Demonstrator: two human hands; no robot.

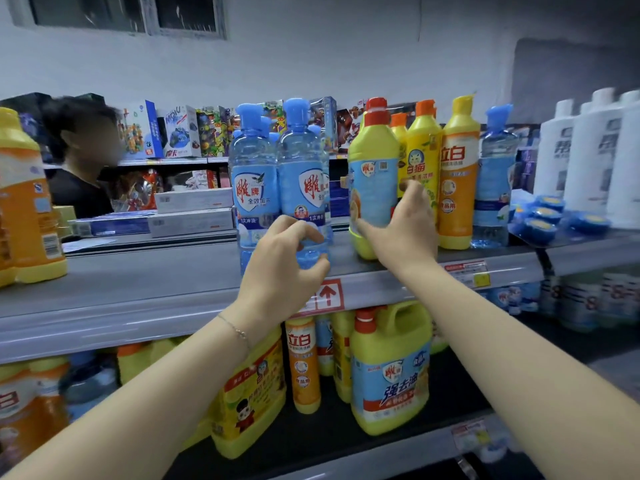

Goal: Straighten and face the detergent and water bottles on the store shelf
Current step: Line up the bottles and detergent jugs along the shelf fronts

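Two clear blue detergent bottles with blue caps stand side by side on the grey top shelf (145,282), labels facing me. My left hand (284,268) grips the base of the right blue bottle (302,178); the left blue bottle (252,181) stands touching it. My right hand (407,226) holds the lower part of a yellow bottle with a red cap (372,161), thumb on its front, fingers round its right side. Behind it stand yellow and orange dish-soap bottles (457,168) and another clear blue bottle (493,178).
White bottles (588,150) and blue round packs (543,216) fill the shelf's right end. An orange jug (26,209) stands at the left. The lower shelf holds yellow jugs (389,372) and orange bottles. A person (83,161) stands beyond the shelf at left.
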